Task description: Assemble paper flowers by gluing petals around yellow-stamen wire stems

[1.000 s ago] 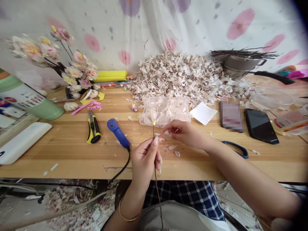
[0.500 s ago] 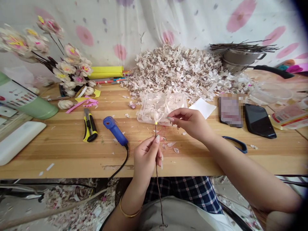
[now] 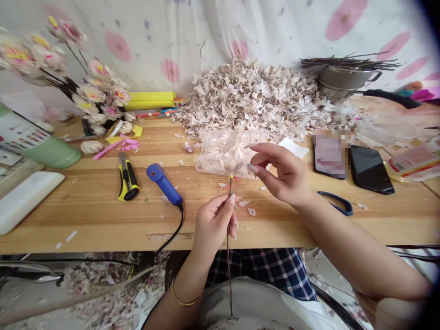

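Pinched between the thumb and fingers of my left hand [image 3: 216,220] is a thin brown twig [image 3: 228,266], held upright with its lower end near my lap. Pale petals form a small flower [image 3: 233,166] at the twig's top, with a bit of yellow just beneath them. My right hand [image 3: 282,172] hovers to the right of the flower, thumb and fingers apart, and I see nothing between them. Behind the flower lies a clear compartment box [image 3: 208,158] with pale petals in it. A few loose petals [image 3: 252,212] rest on the wood by my hands.
A big heap of dried petals [image 3: 254,96] fills the back of the table [image 3: 103,224]. On the left are a box cutter [image 3: 128,178], a blue corded tool [image 3: 165,185] and finished flowers [image 3: 92,96]. Blue-handled scissors [image 3: 338,204] and a black phone [image 3: 371,169] sit right.
My right hand has risen slightly and moved right, its fingers spreading apart. The twig with its flower has shifted a little to the right in my left hand.
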Motion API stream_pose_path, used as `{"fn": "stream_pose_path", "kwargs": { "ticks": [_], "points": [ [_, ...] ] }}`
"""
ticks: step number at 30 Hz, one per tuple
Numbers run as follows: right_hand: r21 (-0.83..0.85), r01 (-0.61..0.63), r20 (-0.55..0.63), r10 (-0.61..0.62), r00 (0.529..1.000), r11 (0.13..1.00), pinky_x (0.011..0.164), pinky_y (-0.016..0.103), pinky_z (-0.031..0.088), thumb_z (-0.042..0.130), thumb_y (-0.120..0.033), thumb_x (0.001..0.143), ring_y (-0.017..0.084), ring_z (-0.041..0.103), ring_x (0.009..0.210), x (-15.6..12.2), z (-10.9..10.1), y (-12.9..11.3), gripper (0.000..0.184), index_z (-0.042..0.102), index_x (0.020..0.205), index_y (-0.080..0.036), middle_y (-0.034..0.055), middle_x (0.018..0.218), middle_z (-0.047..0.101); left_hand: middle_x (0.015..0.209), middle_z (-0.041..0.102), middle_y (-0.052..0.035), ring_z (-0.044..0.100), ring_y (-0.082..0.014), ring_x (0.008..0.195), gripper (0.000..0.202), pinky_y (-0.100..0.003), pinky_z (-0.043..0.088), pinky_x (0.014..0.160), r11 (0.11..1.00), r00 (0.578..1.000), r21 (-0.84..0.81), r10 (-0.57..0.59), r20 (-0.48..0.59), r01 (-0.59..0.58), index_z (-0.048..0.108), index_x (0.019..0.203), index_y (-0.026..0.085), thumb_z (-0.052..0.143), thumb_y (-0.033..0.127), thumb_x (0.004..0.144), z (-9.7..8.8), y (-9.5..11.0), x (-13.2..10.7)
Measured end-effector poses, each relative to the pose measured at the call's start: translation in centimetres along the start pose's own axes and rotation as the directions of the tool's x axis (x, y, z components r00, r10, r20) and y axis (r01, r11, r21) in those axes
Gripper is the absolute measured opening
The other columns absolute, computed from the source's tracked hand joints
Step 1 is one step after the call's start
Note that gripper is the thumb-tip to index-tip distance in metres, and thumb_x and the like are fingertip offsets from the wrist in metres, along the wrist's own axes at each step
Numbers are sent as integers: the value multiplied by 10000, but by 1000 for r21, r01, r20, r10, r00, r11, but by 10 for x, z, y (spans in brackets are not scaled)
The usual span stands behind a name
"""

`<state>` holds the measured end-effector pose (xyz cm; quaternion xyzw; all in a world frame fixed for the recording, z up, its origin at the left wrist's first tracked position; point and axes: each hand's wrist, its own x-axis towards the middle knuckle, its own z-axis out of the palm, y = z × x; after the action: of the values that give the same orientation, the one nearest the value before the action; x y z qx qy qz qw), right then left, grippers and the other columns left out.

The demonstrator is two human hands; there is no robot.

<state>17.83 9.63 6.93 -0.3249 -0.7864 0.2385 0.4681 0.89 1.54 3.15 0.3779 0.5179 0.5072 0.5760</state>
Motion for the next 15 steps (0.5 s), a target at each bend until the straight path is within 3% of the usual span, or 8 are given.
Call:
{"fn": "stream_pose_path", "kwargs": {
  "ticks": [15],
  "points": [
    [-102, 83, 57, -78, 995, 991, 721, 323, 526, 479, -271, 969, 159, 589, 738, 4, 8, 7, 379, 489, 1348, -252, 50, 920, 671, 464, 542, 53, 465, -53, 318, 384, -151, 346, 346, 999, 998, 44, -26, 65, 23, 723, 914, 122, 664, 493, 834, 0, 1, -1]
  ]
}}
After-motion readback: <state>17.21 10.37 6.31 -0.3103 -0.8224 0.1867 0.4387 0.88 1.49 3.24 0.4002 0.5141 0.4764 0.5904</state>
